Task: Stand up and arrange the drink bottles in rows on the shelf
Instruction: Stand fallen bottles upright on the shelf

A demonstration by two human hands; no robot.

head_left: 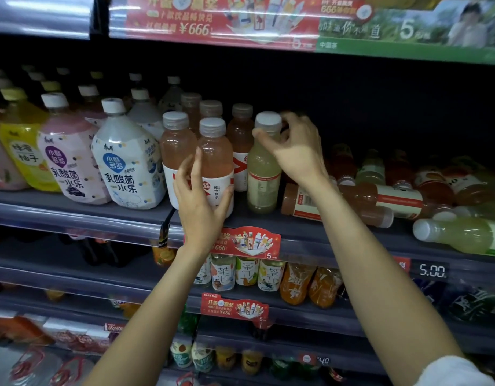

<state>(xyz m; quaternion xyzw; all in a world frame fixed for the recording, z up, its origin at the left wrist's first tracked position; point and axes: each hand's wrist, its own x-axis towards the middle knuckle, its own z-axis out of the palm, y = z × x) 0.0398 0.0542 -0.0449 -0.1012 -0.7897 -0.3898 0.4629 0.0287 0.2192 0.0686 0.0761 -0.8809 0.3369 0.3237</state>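
Observation:
Several pink drink bottles stand upright in rows on the shelf (107,215). My left hand (201,196) holds the lower body of the front pink bottle (216,151), fingers and thumb curled round it. Just right of it stands a pale yellow-green bottle (261,174); my right hand (295,146) grips it at the neck, just under its grey cap. To the right, several bottles lie on their sides: a pink one (352,200) behind my right forearm, a yellow-green one (461,235) at the shelf's front edge, and red and orange ones behind.
Large pouch-shaped jugs, white (129,162), pink (70,162) and yellow (23,151), fill the shelf's left half. A red promo tag (246,242) hangs on the shelf edge. Lower shelves hold tea and orange bottles. A price tag (431,271) reads 5.00.

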